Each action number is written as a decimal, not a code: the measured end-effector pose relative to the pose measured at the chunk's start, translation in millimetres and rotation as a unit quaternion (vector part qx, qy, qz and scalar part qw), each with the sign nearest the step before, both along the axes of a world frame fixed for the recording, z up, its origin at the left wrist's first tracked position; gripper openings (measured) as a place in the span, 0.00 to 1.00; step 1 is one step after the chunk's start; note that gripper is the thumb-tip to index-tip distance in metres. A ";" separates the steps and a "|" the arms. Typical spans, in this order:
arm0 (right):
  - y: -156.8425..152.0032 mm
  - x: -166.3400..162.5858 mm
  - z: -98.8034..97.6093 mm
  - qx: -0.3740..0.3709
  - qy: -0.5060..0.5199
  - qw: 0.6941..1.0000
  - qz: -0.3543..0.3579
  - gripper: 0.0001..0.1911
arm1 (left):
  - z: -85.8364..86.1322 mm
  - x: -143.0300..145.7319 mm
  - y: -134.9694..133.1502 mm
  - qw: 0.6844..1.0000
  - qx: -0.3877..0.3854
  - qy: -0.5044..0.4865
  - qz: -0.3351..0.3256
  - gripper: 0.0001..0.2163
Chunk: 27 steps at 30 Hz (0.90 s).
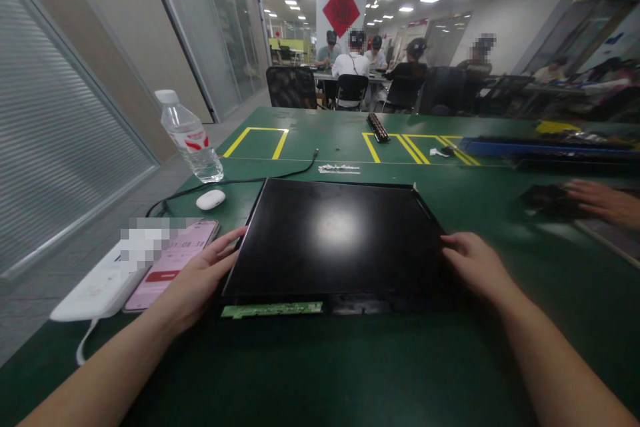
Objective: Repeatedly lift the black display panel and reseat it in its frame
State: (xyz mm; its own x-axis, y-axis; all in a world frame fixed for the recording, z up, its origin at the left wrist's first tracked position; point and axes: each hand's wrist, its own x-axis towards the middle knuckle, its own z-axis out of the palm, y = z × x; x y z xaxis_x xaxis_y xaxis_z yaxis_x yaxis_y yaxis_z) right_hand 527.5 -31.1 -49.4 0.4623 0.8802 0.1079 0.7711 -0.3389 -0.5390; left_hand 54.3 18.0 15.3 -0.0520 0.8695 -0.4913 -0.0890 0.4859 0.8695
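Note:
A black LCD panel [305, 240] lies in front of me on the green table, its glossy face up and reflecting a ceiling light. Along its near edge a strip of green circuit board [273, 309] sticks out. My left hand [210, 273] holds the panel's left edge, fingers along the side and partly hidden under it. At the right edge my right hand [473, 260] grips with thumb and fingers, the fingertips partly hidden by the frame. A pink-screened phone [170, 267] lies just left of my left hand.
A water bottle [193, 140], a white earbud case [211, 199], a black cable [240, 181] and a white power bank [95, 287] are at the left. Beyond the panel lie white scraps [339, 169] and a dark ribbed strip [378, 127]. Another person's hand [607, 203] is at right.

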 end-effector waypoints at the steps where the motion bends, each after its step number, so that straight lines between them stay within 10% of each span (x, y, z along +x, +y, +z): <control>1: -0.1 0.3 -0.6 0.002 -0.001 1.000 0.003 0.17 | 1.2 0.3 0.1 1.000 -0.003 0.000 0.004 0.24; 13: 2.9 2.1 -8.1 0.012 -0.011 1.000 0.015 0.17 | 1.9 -1.9 -1.9 0.999 0.026 -0.018 -0.010 0.15; 27: 3.9 -1.8 -15.3 0.034 -0.001 0.999 0.006 0.15 | -24.7 -19.2 -8.3 0.986 0.147 0.052 -0.055 0.37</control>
